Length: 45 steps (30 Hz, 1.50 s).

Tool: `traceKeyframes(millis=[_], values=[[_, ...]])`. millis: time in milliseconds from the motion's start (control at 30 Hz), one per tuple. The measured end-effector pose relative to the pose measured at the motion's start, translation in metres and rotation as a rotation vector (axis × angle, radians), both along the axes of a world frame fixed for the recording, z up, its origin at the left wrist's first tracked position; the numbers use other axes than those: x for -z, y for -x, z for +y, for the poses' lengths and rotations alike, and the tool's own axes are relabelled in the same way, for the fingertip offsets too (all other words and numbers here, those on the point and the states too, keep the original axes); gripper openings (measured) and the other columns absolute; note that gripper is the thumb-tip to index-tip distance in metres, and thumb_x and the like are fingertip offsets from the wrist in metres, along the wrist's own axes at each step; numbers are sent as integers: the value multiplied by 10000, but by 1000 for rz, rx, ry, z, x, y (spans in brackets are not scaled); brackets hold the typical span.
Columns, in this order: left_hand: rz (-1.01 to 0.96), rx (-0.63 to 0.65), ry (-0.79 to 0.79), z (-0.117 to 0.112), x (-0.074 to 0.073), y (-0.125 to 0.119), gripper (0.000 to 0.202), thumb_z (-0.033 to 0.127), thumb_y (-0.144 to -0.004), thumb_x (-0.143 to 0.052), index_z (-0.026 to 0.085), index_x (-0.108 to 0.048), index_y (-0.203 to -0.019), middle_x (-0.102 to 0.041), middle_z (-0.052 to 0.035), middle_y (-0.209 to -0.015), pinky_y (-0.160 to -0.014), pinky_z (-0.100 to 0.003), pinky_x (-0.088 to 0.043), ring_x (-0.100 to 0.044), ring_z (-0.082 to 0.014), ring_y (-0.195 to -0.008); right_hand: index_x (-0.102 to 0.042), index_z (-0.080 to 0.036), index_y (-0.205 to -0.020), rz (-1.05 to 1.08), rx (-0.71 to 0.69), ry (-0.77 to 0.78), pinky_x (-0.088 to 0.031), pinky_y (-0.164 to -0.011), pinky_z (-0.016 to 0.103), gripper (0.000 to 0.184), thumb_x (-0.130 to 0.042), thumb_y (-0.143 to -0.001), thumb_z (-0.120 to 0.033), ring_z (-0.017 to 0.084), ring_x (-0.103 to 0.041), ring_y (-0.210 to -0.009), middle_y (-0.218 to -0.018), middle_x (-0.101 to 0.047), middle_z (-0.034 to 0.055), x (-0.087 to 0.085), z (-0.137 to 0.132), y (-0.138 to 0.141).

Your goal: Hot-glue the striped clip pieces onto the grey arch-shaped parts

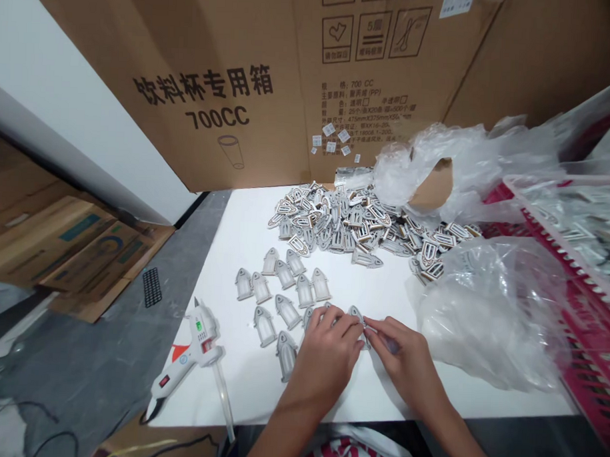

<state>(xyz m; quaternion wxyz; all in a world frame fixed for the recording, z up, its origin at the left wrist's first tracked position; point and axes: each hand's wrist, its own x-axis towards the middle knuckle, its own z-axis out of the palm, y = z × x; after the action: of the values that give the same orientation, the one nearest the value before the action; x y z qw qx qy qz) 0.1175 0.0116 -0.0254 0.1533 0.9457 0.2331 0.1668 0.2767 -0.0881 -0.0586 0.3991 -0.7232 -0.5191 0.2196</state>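
On the white table, my left hand point(325, 356) curls over small grey arched lantern-shaped pieces, its fingers closed at the edge of one of them point(355, 314). My right hand point(403, 358) pinches at that same piece from the other side, thumb and fingertips together. Something pale purple point(392, 344) shows within the right hand; its kind I cannot make out. Several like pieces with whitish centres point(287, 311) lie spread out left of my hands. One point(286, 356) is close by my left wrist. My left fingers partly cover others.
A large heap of similar pieces point(335, 219) lies at the back of the table. A white glue gun point(195, 345) rests at the left edge. Clear plastic bags point(487, 315) and a pink basket point(548, 264) are on the right. A tall cardboard box point(228, 139) stands behind.
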Motion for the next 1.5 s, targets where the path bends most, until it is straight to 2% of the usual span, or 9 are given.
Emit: traceKeyframes(millis=[167, 300, 467, 633, 733, 833, 933, 1167, 1500], values=[[51, 4, -3, 0, -5, -5, 149, 193, -988, -719, 214, -678, -1130, -711, -39, -1062, -957, -447, -516, -620, -246, -1012, -817, -202, -1187, 14, -16, -5, -530, -663, 302, 284, -579, -1059, -290, 198, -654, -687, -796, -698, 31, -2, 0, -3], [66, 14, -2, 0, -8, -5, 233, 181, -966, -738, 214, -658, -1183, -685, -49, -1103, -936, -436, -536, -612, -255, -1023, -815, -195, -1187, 23, -15, 3, -521, -660, 301, 280, -586, -1051, -280, 194, -641, -678, -786, -690, 25, -2, -1, -4], [66, -6, 73, 0, -11, -2, 239, 160, -949, -753, 221, -648, -1154, -654, -59, -1135, -913, -415, -554, -608, -261, -1060, -806, -179, -1197, 54, 3, 7, -496, -654, 308, 279, -599, -1055, -300, 187, -632, -676, -784, -673, 13, -1, -2, -3], [26, -27, 147, 1, -5, -1, 219, 167, -949, -764, 225, -641, -1120, -644, -46, -1084, -900, -409, -560, -606, -254, -1023, -805, -174, -1201, 102, 5, 10, -479, -674, 318, 295, -593, -1070, -332, 188, -627, -702, -803, -668, 15, 0, -2, -2], [4, -5, 123, 3, 0, -1, 103, 117, -999, -662, 206, -640, -1047, -657, -41, -1030, -902, -397, -558, -608, -236, -984, -803, -174, -1213, 124, 7, 24, -477, -695, 322, 294, -602, -1069, -332, 191, -629, -720, -812, -669, 14, 0, -1, -2], [6, 26, 89, 5, 1, 1, 112, 94, -1015, -612, 200, -648, -1013, -673, -38, -1005, -918, -402, -559, -614, -229, -977, -808, -177, -1208, 128, 9, 30, -470, -700, 324, 288, -607, -1067, -328, 193, -624, -724, -808, -664, 14, 0, -1, -2], [31, 38, 92, 3, -2, 4, 86, 148, -1010, -648, 209, -665, -1068, -689, -41, -1040, -936, -427, -566, -618, -247, -1032, -816, -186, -1194, 122, 13, 32, -457, -687, 323, 287, -613, -1064, -341, 192, -614, -711, -800, -652, 13, 0, -1, -2], [64, 13, 119, 0, -4, 9, 242, 175, -989, -698, 213, -662, -1225, -705, -39, -1118, -961, -428, -592, -632, -255, -1097, -814, -187, -1203, 135, 13, 39, -473, -731, 332, 319, -619, -1069, -400, 206, -650, -764, -852, -686, 33, 3, -1, 0], [88, -38, 93, -2, -2, 9, 261, 184, -951, -763, 208, -668, -1193, -711, -41, -1144, -920, -415, -618, -675, -252, -1069, -821, -192, -1196, 131, 11, 46, -436, -677, 328, 324, -604, -1072, -398, 204, -587, -698, -795, -645, 25, 2, -1, -1]])
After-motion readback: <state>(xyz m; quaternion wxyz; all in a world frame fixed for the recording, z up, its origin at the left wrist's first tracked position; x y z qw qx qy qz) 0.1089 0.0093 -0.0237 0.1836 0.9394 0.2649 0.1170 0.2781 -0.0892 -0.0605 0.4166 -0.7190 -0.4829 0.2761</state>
